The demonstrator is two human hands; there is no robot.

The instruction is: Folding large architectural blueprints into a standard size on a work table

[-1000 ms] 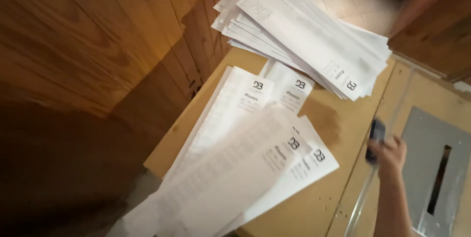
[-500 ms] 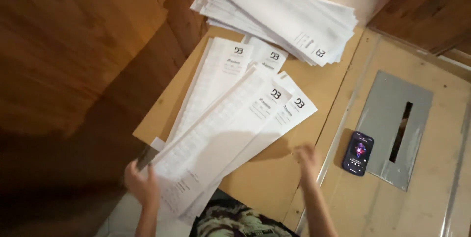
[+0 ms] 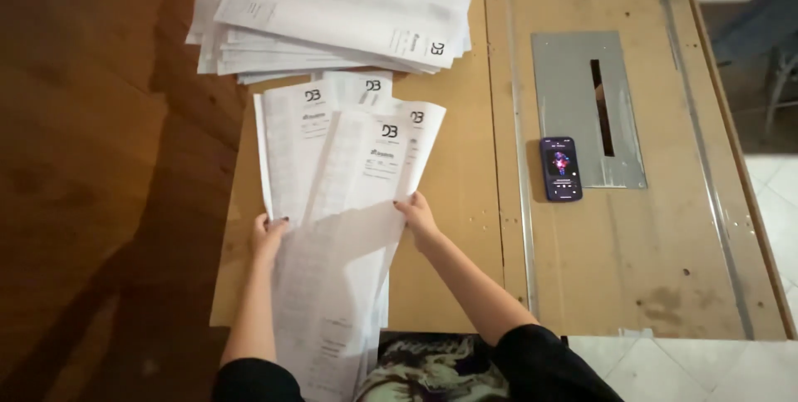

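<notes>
Several long white printed sheets (image 3: 349,169) lie fanned out on a light wooden table (image 3: 465,202), their lower ends hanging over the near edge. My left hand (image 3: 268,236) rests on the left edge of the fan, fingers on the paper. My right hand (image 3: 417,215) presses the right edge of the top sheet. Both hands hold the sheets from either side.
A thick stack of similar white sheets (image 3: 332,19) lies at the table's far left. A dark phone (image 3: 561,169) with a lit screen rests beside a grey metal plate (image 3: 582,78) with a narrow slot. Wooden floor lies to the left, white tiles to the right.
My right hand left the phone on the table and came to the sheets. Both hands now rest on the fanned papers. The view swung to look straight down.
</notes>
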